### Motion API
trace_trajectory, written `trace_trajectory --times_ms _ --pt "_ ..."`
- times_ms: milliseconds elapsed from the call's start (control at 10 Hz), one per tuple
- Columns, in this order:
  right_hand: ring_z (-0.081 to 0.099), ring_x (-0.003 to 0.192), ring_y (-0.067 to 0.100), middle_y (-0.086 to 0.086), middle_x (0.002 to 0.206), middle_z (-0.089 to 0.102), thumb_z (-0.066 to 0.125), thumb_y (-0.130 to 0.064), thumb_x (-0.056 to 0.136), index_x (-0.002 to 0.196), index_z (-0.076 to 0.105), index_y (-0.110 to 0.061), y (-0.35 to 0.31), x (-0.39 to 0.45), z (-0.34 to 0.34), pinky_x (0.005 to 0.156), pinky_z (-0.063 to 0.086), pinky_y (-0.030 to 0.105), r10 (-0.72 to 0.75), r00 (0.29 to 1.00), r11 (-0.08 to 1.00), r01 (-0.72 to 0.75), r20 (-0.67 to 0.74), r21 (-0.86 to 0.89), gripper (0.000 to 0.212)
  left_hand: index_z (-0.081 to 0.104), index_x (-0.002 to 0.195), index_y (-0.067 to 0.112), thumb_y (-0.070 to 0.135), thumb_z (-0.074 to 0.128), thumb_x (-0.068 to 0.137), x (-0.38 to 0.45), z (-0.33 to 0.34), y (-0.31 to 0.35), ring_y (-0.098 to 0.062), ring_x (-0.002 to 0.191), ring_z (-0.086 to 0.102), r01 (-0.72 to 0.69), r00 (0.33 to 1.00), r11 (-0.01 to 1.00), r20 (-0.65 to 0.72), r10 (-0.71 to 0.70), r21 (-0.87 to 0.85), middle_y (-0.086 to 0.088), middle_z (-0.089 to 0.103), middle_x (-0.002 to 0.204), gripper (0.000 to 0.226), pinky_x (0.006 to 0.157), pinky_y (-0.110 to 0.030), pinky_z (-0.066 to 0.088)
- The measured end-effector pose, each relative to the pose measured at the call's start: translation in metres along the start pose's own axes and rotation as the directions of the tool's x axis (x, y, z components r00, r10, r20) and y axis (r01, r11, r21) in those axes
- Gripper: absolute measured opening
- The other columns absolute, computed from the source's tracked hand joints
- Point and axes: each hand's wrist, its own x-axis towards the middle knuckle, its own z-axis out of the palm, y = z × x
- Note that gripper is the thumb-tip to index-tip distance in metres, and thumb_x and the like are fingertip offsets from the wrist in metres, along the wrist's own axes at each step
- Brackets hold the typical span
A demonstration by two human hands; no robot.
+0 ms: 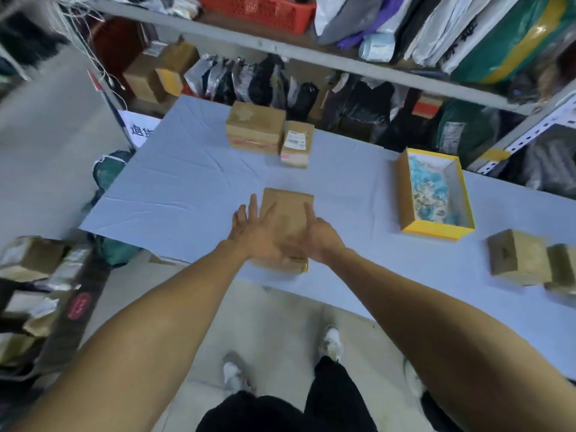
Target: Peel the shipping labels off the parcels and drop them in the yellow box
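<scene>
Both hands lie spread and flat, left hand (254, 233) and right hand (314, 236), on the plain brown cardboard parcel (288, 210) at the table's near edge, gripping nothing. No label shows on top; turning it over seems next. The open yellow cardboard box (431, 233) sits well right.

brown parcel (288, 213) flat at table near edge, labelled small parcel (296, 143) far side, open yellow box (405, 194) right
</scene>
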Motion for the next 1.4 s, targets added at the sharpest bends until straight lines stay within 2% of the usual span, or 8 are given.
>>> trace_trajectory --times_ms 200,300,500,600,900,1100,1300,1400 --pt "0.017 0.142 0.046 0.016 0.159 -0.002 0.079 -0.043 0.074 0.15 -0.018 -0.037 -0.018 -0.024 0.038 0.111 0.027 0.06 0.104 0.993 0.995 -0.104 0.056 0.003 0.123 -0.024 0.145 0.048 0.043 0.088 0.063 -0.017 0.025 -0.031 -0.046 0.133 0.033 -0.069 0.99 0.991 0.114 0.083 -0.114 -0.015 -0.043 0.149 0.14 0.105 -0.051 0.04" --pt "0.024 0.141 0.046 0.016 0.16 -0.014 0.083 -0.05 0.067 0.143 -0.032 -0.041 -0.012 -0.013 0.049 0.106 0.038 0.054 0.155 0.984 0.977 -0.139 0.088 -0.163 0.138 -0.02 0.147 0.047 0.029 0.085 0.071 -0.009 0.028 -0.031 -0.045 0.13 0.042 -0.12 0.986 0.98 0.095 0.137 -0.161 -0.021 -0.027 0.156 0.131 0.101 -0.05 0.044" --pt "0.057 0.103 0.042 0.021 0.132 0.037 0.076 -0.03 0.08 0.149 -0.023 -0.037 -0.024 -0.003 0.049 0.089 0.05 0.047 0.154 0.988 0.981 -0.15 0.028 -0.121 0.121 -0.007 0.15 0.047 0.023 0.08 0.077 0.004 0.025 -0.036 -0.041 0.124 0.05 -0.128 0.99 0.961 0.029 0.139 -0.246 -0.019 0.027 0.15 0.117 0.095 -0.044 0.048" --pt "0.057 0.101 0.041 0.017 0.125 0.04 0.075 -0.033 0.079 0.15 -0.022 -0.036 -0.044 0.012 0.039 0.082 0.049 0.043 0.092 0.996 0.992 -0.091 0.012 -0.088 0.12 -0.012 0.151 0.044 0.027 0.08 0.077 0.009 0.01 -0.049 -0.039 0.128 0.048 -0.118 0.993 0.958 -0.032 0.114 -0.26 -0.019 0.024 0.153 0.119 0.096 -0.042 0.047" --pt "0.057 0.092 0.034 0.015 0.123 0.039 0.072 -0.045 0.079 0.145 -0.029 -0.035 -0.151 0.092 0.024 0.076 0.046 0.037 -0.181 0.983 0.968 0.185 0.038 -0.172 0.121 -0.02 0.149 0.041 0.034 0.08 0.074 0.034 -0.078 -0.138 -0.04 0.109 0.055 0.026 0.983 0.958 -0.168 -0.077 -0.285 -0.019 0.039 0.137 0.125 0.086 -0.045 0.05" --pt "0.047 0.117 0.041 0.021 0.139 0.034 0.062 -0.036 0.082 0.148 -0.008 -0.042 -0.222 0.156 0.026 0.091 0.048 0.05 -0.286 0.953 0.931 0.301 0.097 -0.208 0.096 -0.025 0.149 0.033 0.04 0.083 0.068 0.071 -0.118 -0.208 -0.038 0.111 0.054 0.085 0.966 0.901 -0.186 -0.179 -0.426 -0.018 0.04 0.136 0.135 0.087 -0.044 0.049" --pt "0.042 0.125 0.046 0.025 0.154 0.016 0.058 -0.04 0.085 0.151 -0.016 -0.035 -0.276 0.263 0.028 0.097 0.044 0.048 -0.266 0.962 0.929 0.274 0.068 -0.249 0.098 0.007 0.153 0.032 0.053 0.081 0.069 0.179 -0.165 -0.274 -0.038 0.12 0.047 0.112 0.972 0.852 -0.122 -0.201 -0.511 -0.009 0.036 0.142 0.114 0.092 -0.049 0.052" --pt "0.046 0.122 0.046 0.027 0.153 0.014 0.056 -0.031 0.087 0.152 -0.016 -0.032 -0.292 0.315 0.022 0.093 0.046 0.044 -0.25 0.964 0.918 0.266 0.092 -0.294 0.096 -0.003 0.154 0.029 0.031 0.086 0.066 0.222 -0.185 -0.295 -0.039 0.122 0.048 0.093 0.966 0.939 -0.199 -0.165 -0.331 -0.016 0.031 0.146 0.125 0.094 -0.046 0.047"
